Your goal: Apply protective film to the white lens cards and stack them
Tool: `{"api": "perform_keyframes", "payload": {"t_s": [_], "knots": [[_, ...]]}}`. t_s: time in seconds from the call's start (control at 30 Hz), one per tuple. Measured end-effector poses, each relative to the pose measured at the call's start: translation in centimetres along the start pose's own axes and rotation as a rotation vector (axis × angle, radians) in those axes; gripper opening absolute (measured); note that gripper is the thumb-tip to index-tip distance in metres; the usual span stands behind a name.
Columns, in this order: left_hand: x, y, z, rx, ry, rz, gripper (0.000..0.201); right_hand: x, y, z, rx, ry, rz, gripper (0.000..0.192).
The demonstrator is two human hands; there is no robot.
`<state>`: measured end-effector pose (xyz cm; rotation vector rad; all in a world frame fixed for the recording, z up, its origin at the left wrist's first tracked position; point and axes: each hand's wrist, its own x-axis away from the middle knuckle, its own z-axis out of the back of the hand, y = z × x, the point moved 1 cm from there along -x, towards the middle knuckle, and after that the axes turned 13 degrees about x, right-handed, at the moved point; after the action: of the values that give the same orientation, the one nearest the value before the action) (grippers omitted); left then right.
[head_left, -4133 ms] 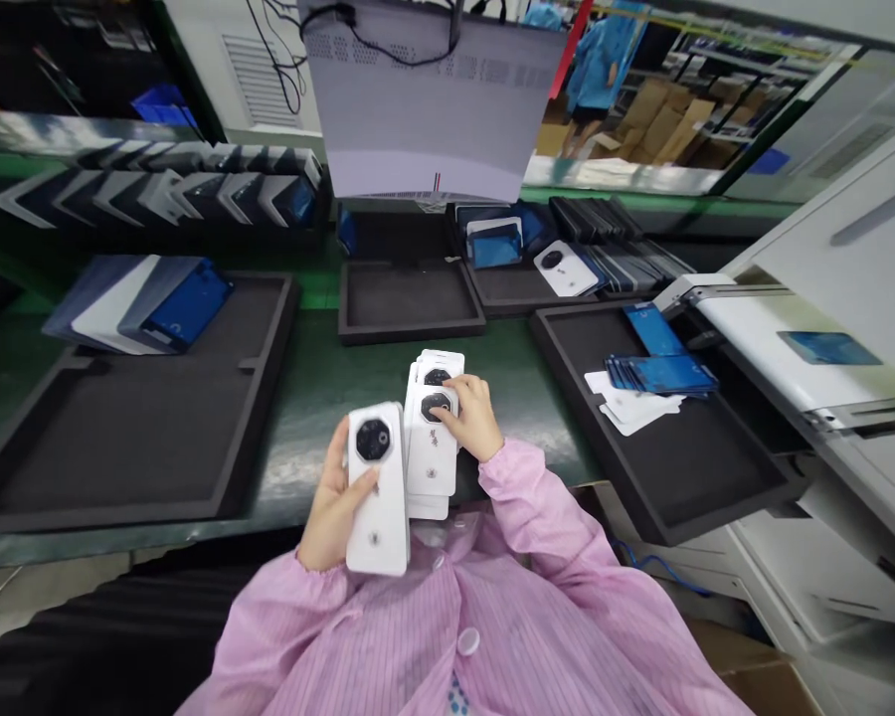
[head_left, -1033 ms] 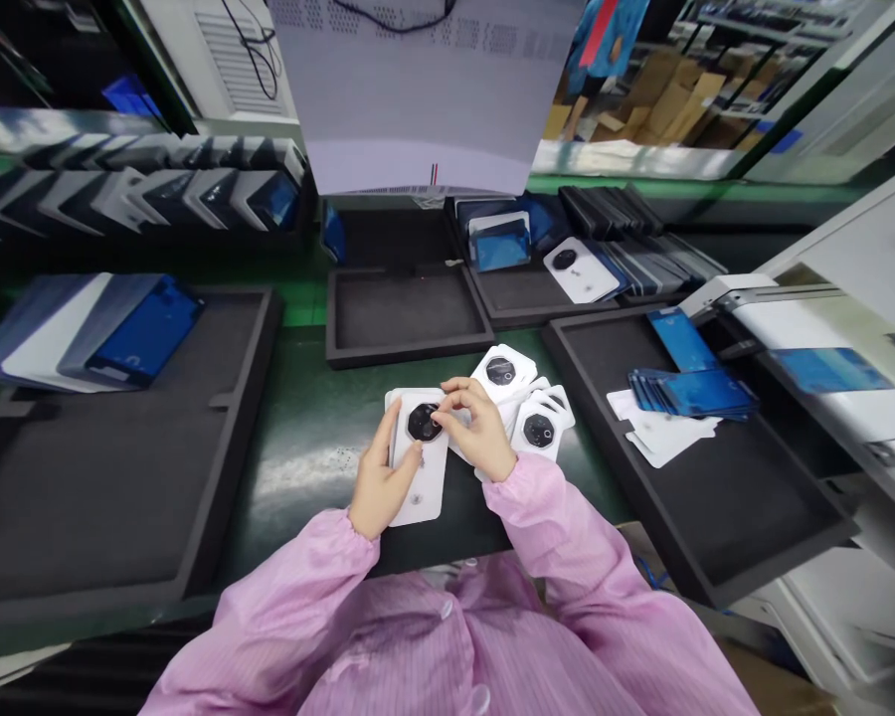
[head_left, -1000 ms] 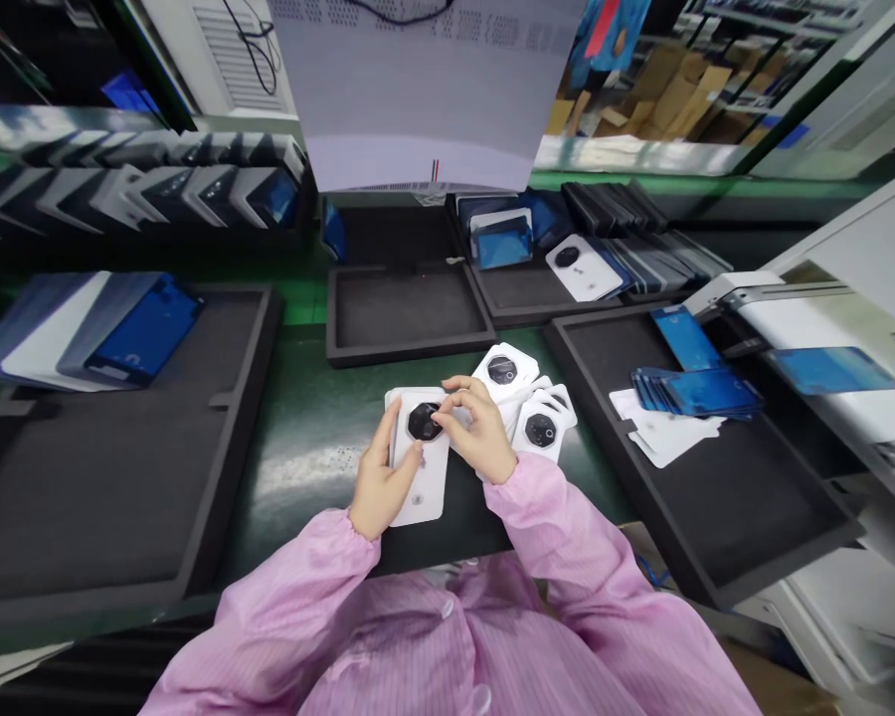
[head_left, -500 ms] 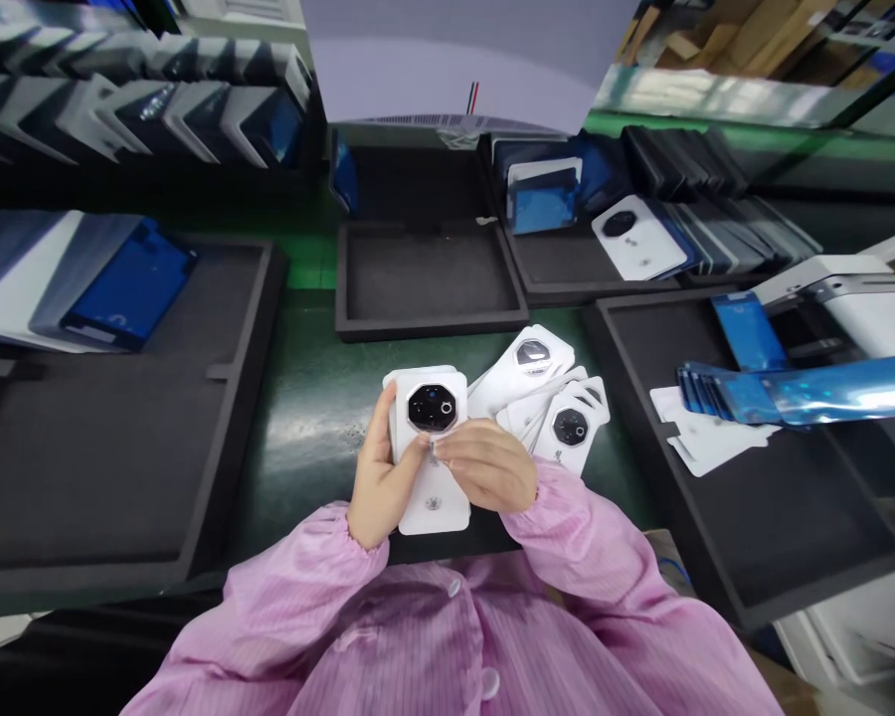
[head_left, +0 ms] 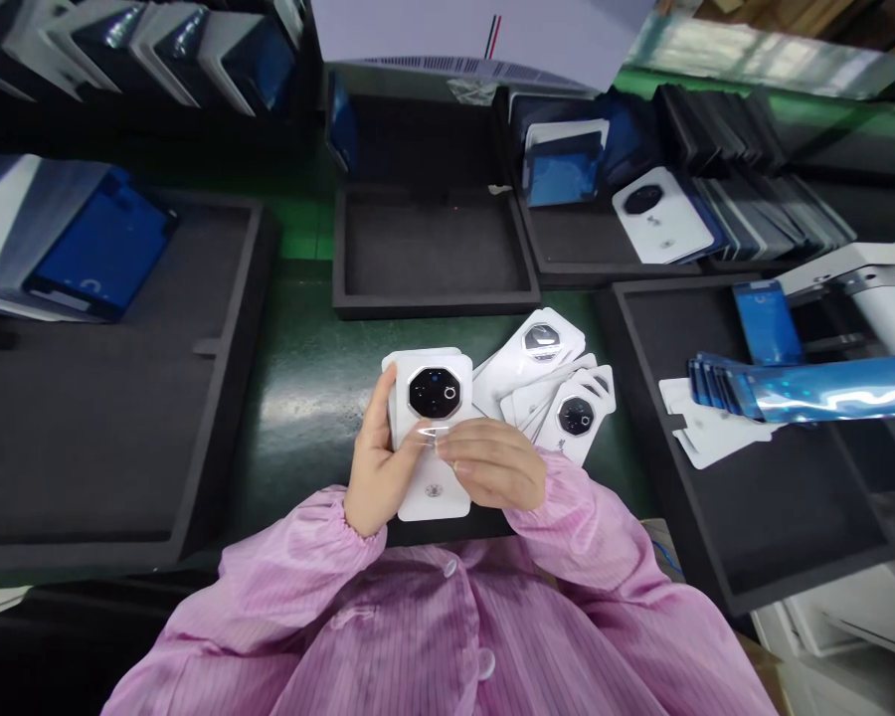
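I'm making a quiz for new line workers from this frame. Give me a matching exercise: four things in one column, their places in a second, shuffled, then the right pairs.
Things:
1. white phone back cover
2. fanned pile of white back covers
3. small black foam tray
4. blue film sheets

Places:
A. in the large black tray on the right
B. held in the left hand, right hand at it
C. on the green bench beyond the hands
D. on the bench just right of the hands

Pairs: 1-B, 2-D, 3-C, 4-A
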<state>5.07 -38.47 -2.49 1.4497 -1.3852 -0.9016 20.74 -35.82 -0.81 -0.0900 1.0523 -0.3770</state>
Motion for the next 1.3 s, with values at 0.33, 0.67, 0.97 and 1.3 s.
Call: {"api": "perform_keyframes", "payload": {"t_s": [0.33, 0.67, 0.97, 1.3], "knots": [[0.0, -0.2, 0.0, 0.023, -0.006, 0.0, 0.067, -0.1, 0.0, 0.1, 0.003, 0.015, 0.025, 0.033], [0.0, 0.1, 0.0, -0.027, 0.004, -0.005, 0.066, -0.5, -0.1, 0.0, 0.134, 0.04, -0.005, 0.031], [0.1, 0.1, -0.4, 0.114, 0.002, 0.107, 0.067, -0.3, 0.2, -0.3, 0.404, -0.072, -0.301, 0.041], [0.0, -0.4, -0.9, 0.211, -0.071, 0.244, 0.074, -0.3, 1.9, 1.2, 0.074, -0.18, -0.808, 0.048]]}}
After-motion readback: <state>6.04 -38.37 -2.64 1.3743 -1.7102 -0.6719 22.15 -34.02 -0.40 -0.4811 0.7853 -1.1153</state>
